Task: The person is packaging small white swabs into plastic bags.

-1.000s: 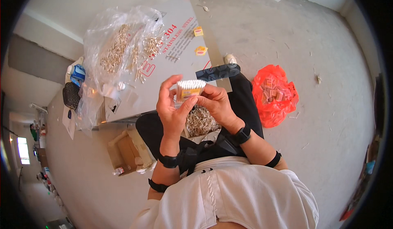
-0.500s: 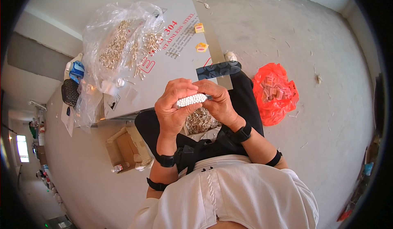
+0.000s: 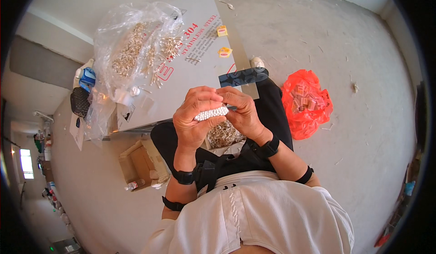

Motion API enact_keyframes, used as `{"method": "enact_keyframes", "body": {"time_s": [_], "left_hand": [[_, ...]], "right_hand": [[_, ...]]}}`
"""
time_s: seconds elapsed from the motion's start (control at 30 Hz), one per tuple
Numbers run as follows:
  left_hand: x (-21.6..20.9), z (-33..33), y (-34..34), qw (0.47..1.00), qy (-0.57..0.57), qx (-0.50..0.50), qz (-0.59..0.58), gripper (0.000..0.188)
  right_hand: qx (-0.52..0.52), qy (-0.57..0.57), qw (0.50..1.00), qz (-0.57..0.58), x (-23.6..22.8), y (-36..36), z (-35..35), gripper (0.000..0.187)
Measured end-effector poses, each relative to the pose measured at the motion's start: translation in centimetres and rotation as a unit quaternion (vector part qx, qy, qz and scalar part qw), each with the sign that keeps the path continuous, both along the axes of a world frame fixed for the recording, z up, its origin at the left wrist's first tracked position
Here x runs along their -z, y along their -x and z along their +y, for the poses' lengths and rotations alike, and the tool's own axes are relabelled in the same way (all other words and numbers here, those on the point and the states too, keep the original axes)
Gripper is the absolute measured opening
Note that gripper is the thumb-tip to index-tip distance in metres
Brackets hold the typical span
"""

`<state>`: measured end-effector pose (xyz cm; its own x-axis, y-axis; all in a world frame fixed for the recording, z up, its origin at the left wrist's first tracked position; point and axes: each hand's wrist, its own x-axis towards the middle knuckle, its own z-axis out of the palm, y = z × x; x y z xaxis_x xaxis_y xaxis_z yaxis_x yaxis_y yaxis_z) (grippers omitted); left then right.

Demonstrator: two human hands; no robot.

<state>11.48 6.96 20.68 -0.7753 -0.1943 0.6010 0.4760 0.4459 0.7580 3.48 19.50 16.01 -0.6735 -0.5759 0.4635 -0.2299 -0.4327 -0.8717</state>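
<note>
A tight bundle of cotton swabs (image 3: 211, 113) is held above my lap, its white tips facing me. My left hand (image 3: 190, 120) is closed round it, thumb below and fingers over the top. At the bundle's right end, my right hand (image 3: 244, 113) has its thumb and fingers pinched close against it. The fingers hide the far side of the bundle. Below the hands, between my legs, lies a heap of loose cotton swabs (image 3: 224, 135) in a container, partly covered by my hands.
A metal-sheet table (image 3: 186, 74) ahead bears a clear plastic bag (image 3: 106, 40) of cotton swabs and two small yellow packets (image 3: 224, 52). On the floor are a red plastic bag (image 3: 314, 122) with small packs to the right and a cardboard box (image 3: 129, 167) to the left.
The left fingers have shifted slightly over the bundle, and the right fingertips have risen a little at its right end. The bundle stays in nearly the same place.
</note>
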Motion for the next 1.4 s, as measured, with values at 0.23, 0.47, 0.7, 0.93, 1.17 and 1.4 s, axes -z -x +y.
{"method": "enact_keyframes", "body": {"time_s": [0.23, 0.47, 0.7, 0.93, 1.17, 1.4], "left_hand": [[-0.7, 0.4, 0.0, 1.0, 0.023, 0.013, 0.0, 0.026], [-1.3, 0.3, -0.1, 0.999, -0.012, 0.006, -0.029, 0.036], [-0.6, -0.5, -1.7, 0.997, -0.062, 0.008, -0.052, 0.03], [-1.3, -0.7, -3.3, 0.987, -0.149, -0.052, -0.001, 0.041], [-2.1, -1.7, -5.6, 0.984, 0.167, -0.067, -0.018, 0.039], [-0.4, -1.3, -5.1, 0.989, 0.067, -0.129, 0.004, 0.016]], "right_hand": [[0.008, 0.005, 1.0, -0.002, -0.3, -0.1, 0.4, 0.033], [0.002, 0.023, 1.0, -0.011, -0.5, 0.1, 0.7, 0.035], [0.001, 0.002, 1.0, -0.008, -0.8, -0.6, 0.7, 0.024], [-0.153, -0.095, 0.95, -0.255, -2.7, -1.5, 0.8, 0.017], [-0.094, -0.034, 0.91, -0.403, -3.8, -2.1, 0.2, 0.038], [-0.206, -0.016, 0.888, -0.41, -1.7, -1.1, 0.6, 0.035]]}}
